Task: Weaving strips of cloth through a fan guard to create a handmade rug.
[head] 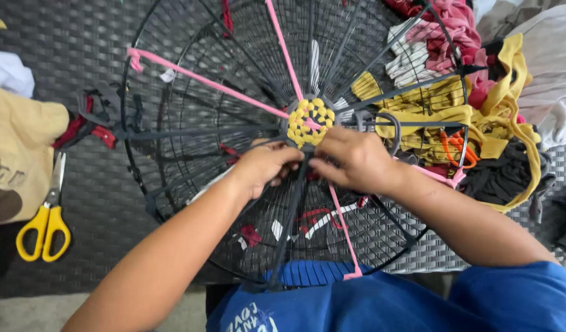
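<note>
A round black wire fan guard [149, 184] lies on a dark woven table, with pink and dark cloth strips tied across it as spokes. At its hub sits a small patch of yellow woven cloth [310, 121]. My left hand [264, 167] and my right hand [355, 158] meet just below the hub. Both pinch a dark cloth strip [290, 212] that runs from the hub down to the near rim. A pink strip [200, 80] stretches from the hub to the upper left rim.
Yellow-handled scissors [46, 215] lie on the left beside tan cloth [15, 147]. A heap of yellow, red, black and white cloth scraps [492, 110] with orange-handled scissors [458, 147] fills the right side. The table's near edge runs below the guard.
</note>
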